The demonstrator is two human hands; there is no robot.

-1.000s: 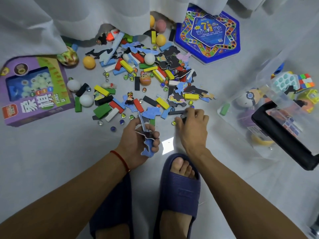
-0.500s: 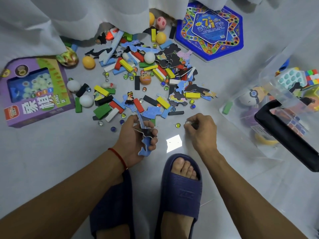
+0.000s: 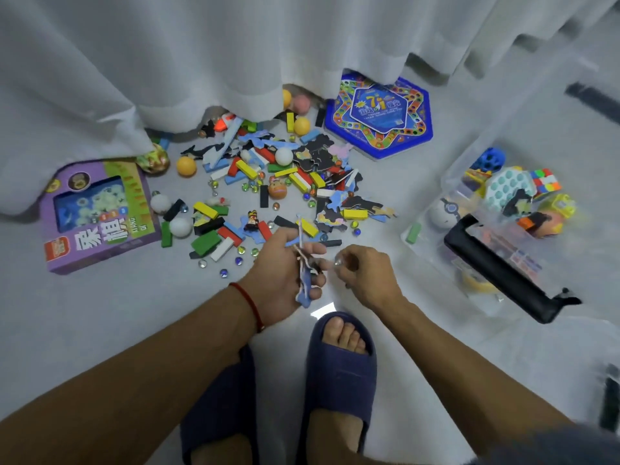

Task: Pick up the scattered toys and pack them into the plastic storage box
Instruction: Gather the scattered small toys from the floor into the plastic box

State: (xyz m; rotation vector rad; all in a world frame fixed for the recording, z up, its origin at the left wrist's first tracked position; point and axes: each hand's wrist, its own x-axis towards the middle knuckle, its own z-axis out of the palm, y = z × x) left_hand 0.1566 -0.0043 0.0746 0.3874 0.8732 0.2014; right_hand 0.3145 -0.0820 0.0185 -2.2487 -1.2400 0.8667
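Note:
My left hand [image 3: 280,276] grips a bunch of flat puzzle pieces [image 3: 304,281], blue and dark, held upright above the floor. Beside it, my right hand [image 3: 364,273] pinches a small clear marble [image 3: 337,262] between thumb and fingertips, close to the puzzle pieces. The scattered toys [image 3: 268,189] lie ahead on the grey floor: coloured blocks, marbles, balls, puzzle pieces and a small figure. The clear plastic storage box [image 3: 432,209] with a black handle [image 3: 496,270] sits to the right, holding a Rubik's cube, balls and other toys.
A purple game box [image 3: 97,213] lies at the left, a blue hexagonal game board [image 3: 379,115] at the back. White curtains [image 3: 201,55] hang over the pile's far edge. My feet in dark blue slippers [image 3: 339,377] stand just below the hands.
My right hand lifted a marble off the floor and drew back toward my left hand. My left hand rose slightly with the puzzle pieces. The camera tilted up.

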